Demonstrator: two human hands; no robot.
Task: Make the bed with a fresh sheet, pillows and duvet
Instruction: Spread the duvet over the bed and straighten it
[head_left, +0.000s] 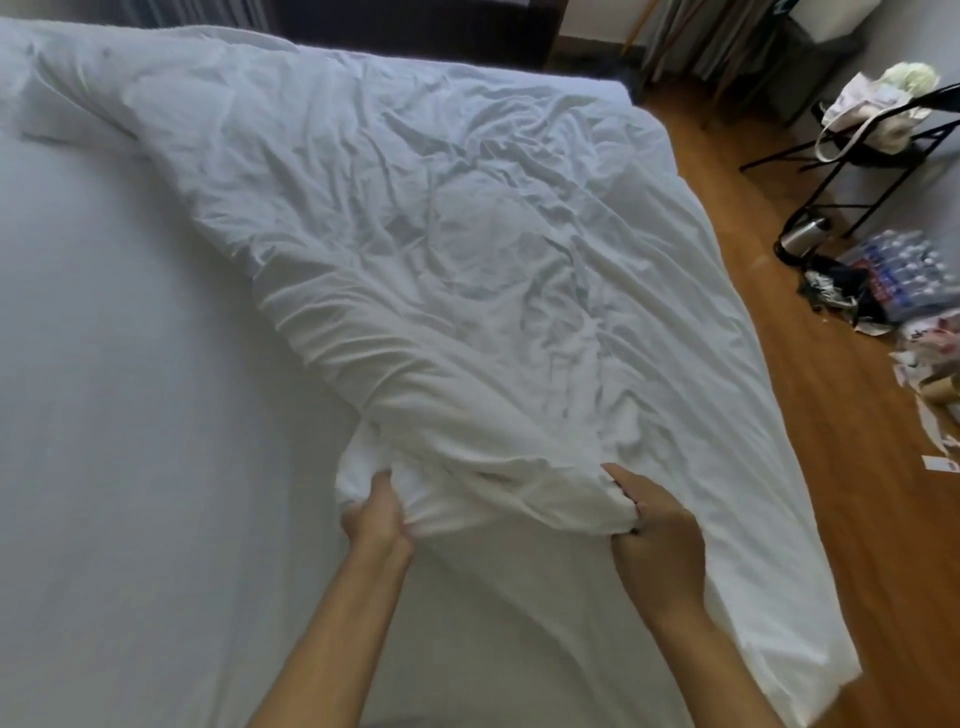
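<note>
Both the left hand (375, 512) and right hand (655, 530) clench bunched edges of a crumpled white fabric duvet (441, 234) lying diagonally across the smooth white sheeted bed (104, 389); an uneven tug could drag it onto the wooden floor (831, 415).

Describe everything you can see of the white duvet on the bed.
The duvet is white, soft-looking fabric, heavily creased and rumpled. It lies unspread, running diagonally across the bed from the far left corner toward the near right, leaving the smooth fitted sheet bare on the left. Its right edge hangs over the bed's side toward the wooden floor. At its near end, the left hand and right hand each hold bunched fabric in a closed grip.
</note>
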